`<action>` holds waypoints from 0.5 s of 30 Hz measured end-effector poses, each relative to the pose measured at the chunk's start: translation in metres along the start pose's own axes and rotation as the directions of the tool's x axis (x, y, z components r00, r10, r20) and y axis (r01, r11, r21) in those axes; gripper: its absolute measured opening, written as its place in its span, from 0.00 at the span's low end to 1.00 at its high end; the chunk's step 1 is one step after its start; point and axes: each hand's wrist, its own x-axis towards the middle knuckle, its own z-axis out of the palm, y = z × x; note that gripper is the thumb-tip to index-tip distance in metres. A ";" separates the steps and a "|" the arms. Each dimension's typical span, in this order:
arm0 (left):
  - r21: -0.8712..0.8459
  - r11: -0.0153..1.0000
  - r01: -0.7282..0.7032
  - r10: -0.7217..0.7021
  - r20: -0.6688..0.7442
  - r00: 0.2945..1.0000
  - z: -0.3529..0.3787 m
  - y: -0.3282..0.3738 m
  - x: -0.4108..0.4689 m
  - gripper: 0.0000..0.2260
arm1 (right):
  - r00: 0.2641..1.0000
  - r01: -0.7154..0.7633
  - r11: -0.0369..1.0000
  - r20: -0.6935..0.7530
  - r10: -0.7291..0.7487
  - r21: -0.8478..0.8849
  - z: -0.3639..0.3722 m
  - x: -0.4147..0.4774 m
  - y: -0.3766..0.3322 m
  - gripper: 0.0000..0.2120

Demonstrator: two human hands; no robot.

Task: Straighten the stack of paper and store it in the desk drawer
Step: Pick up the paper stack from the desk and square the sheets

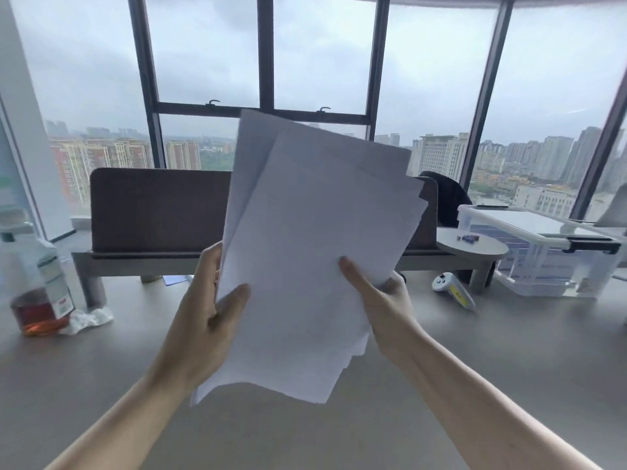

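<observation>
Stack of paper (305,252): fanned and uneven, being held upright above the near desk (475,368) for squaring. Left hand (200,317) and right hand (383,300) are pinching its side edges, thumbs in front. Bottle (37,293) standing far left; plastic bin (543,252) far right.

Soft overcast window (210,52) backlight; edges bend.

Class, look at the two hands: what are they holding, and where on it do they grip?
Both hold the stack of paper: left hand on its left edge, right hand on its right edge.
</observation>
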 end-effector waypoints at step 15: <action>-0.071 0.990 0.126 -0.140 -0.267 0.953 0.001 -0.016 -0.010 0.25 | 0.982 0.133 0.979 0.154 -0.110 -0.153 0.000 -0.049 0.028 0.24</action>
